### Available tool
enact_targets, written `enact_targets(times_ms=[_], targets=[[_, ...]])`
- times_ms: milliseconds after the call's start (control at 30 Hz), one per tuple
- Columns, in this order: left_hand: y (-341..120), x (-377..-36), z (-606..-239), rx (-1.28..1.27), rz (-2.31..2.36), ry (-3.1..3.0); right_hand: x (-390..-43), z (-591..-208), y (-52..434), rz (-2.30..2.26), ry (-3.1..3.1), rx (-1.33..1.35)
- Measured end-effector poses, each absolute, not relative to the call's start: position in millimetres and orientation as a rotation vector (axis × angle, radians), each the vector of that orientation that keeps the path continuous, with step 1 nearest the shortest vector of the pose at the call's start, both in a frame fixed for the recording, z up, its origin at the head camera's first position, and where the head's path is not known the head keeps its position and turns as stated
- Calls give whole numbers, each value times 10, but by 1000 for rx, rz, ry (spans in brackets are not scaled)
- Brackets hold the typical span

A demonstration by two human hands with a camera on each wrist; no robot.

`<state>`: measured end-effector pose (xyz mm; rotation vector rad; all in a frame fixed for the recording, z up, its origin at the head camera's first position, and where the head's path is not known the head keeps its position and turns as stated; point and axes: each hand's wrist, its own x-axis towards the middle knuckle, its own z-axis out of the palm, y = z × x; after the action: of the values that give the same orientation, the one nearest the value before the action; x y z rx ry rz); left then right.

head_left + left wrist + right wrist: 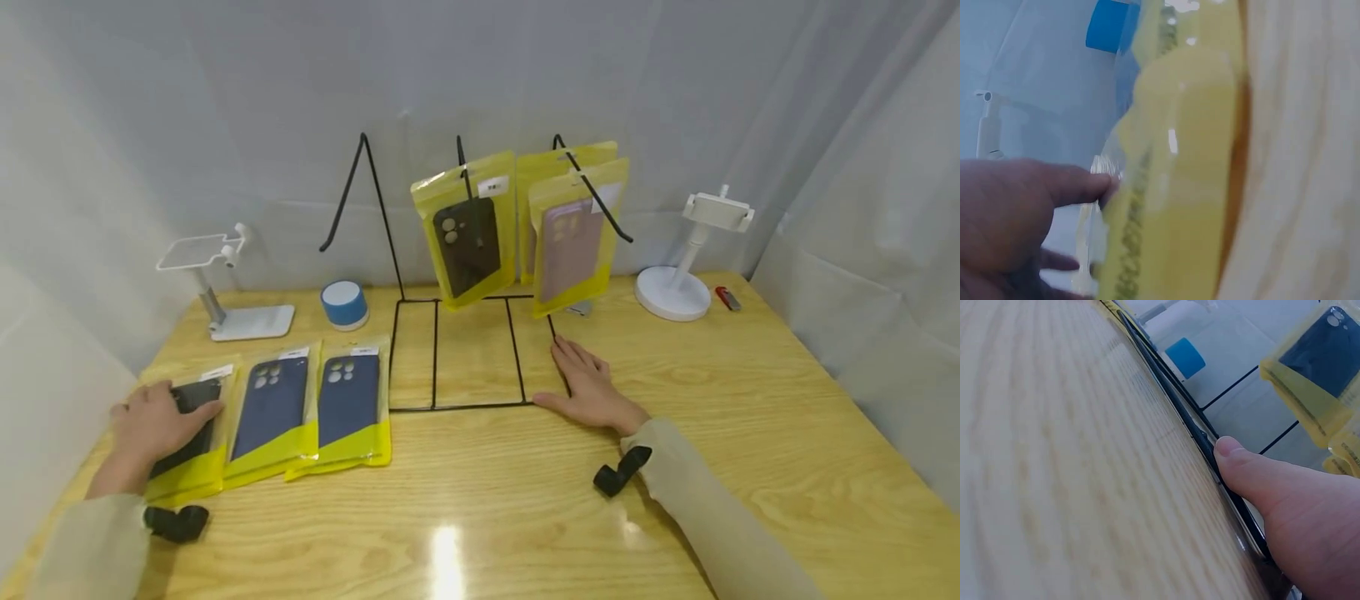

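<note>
My left hand (pixel 168 421) rests on the leftmost of three yellow-edged phone case packs (pixel 187 468), which holds a black case. In the left wrist view a fingertip of the left hand (pixel 1094 182) touches this pack's clear edge (pixel 1179 156). Two packs with dark blue cases (pixel 272 408) (pixel 348 400) lie beside it. My right hand (pixel 585 379) lies flat on the right front corner of a black wire rack's base (pixel 434 358). In the right wrist view the right hand's thumb (pixel 1254 469) sits against the wire (pixel 1172 394). Packs with a black case (pixel 467 233) and a pink case (pixel 573 242) hang on the rack's hooks.
The rack's left hook (pixel 352 183) is bare. A white phone stand (pixel 225 321) and a blue round speaker (pixel 344 304) stand at the back left. Another white stand (pixel 672 292) and a small red object (pixel 727 298) are at the back right. White curtains enclose the wooden table (pixel 480 500).
</note>
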<state>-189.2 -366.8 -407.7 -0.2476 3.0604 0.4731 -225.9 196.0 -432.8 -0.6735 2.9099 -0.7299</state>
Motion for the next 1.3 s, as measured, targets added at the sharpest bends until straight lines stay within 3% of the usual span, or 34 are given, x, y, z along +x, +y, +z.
enact_targets(times_ms=[133,467,900,1100,1300], targets=[[-3662,-1919,-3971,-490,488,2941,-2277,-4318,1963,-743,2923,-683],[-3784,-1850,-3945,-762,723,2877,-2241,-4353,1931,-740,2916,-695],[-3769,-1749,-3917,-590,886,3126,-2256,-4353,1980,-726,2927,-669],[-3713,-1645,-3739,-420,873,3191,-2254,-4350,1977,-738,2888,-678],[-3486,-1591,-3464,-456,917,3220,-2249,-4318,1980,-759,2859,-649]])
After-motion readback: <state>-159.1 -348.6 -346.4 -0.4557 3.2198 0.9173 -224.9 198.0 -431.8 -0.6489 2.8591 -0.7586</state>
